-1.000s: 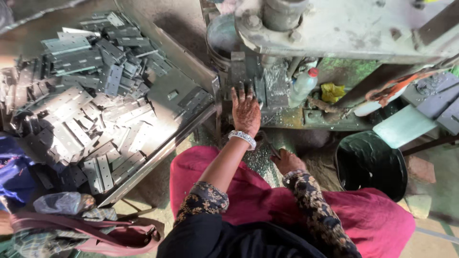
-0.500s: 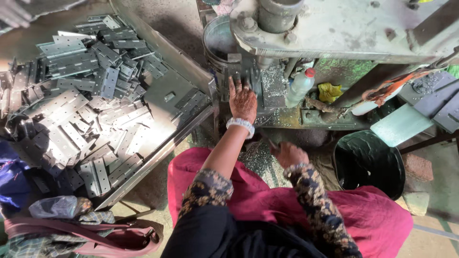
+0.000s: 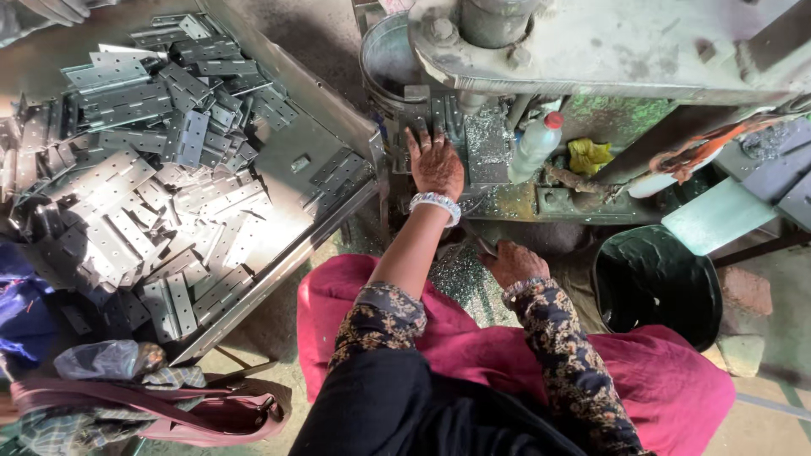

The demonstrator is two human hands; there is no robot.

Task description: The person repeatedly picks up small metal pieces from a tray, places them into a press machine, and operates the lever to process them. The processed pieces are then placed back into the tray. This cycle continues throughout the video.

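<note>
Left hand: left hand [image 3: 436, 162] reached forward to 12 o'clock, palm down, fingers spread and nearly flat, resting on the grey metal press bed [image 3: 439, 118] under the machine head; nothing grasped that can be seen, hand released.
Wrist: white beaded bangle [image 3: 436, 203] just behind the hand.
Right hand: right hand [image 3: 513, 263] low at 5 o'clock from the left hand, fingers curled loosely downward over the lap; whether anything is gripped cannot be told.
Work piece: dull grey flat metal hinge plate [image 3: 422, 127] at the left fingertips, on the press bed; long axis seemingly running 12 to 6 o'clock, partly hidden by the fingers.
Stock: heap of grey perforated steel hinge plates [image 3: 144, 177] in the slanted sheet-metal tray [image 3: 287, 262], at 9 o'clock from the left hand; too many to count, pointing all ways.
Machine: one grey-painted cast press frame [image 3: 591, 51] at 12 to 2 o'clock.
Bottle: one clear plastic bottle with red cap [image 3: 537, 143], tilted, at 3 o'clock beside the left hand.
Rag: one yellow crumpled rag [image 3: 589, 154] just past the bottle.
Bucket: one black round bucket [image 3: 655, 283] at 3 o'clock from the right hand.
Bag: one maroon handbag [image 3: 211, 414] at 7 o'clock on the floor.
</note>
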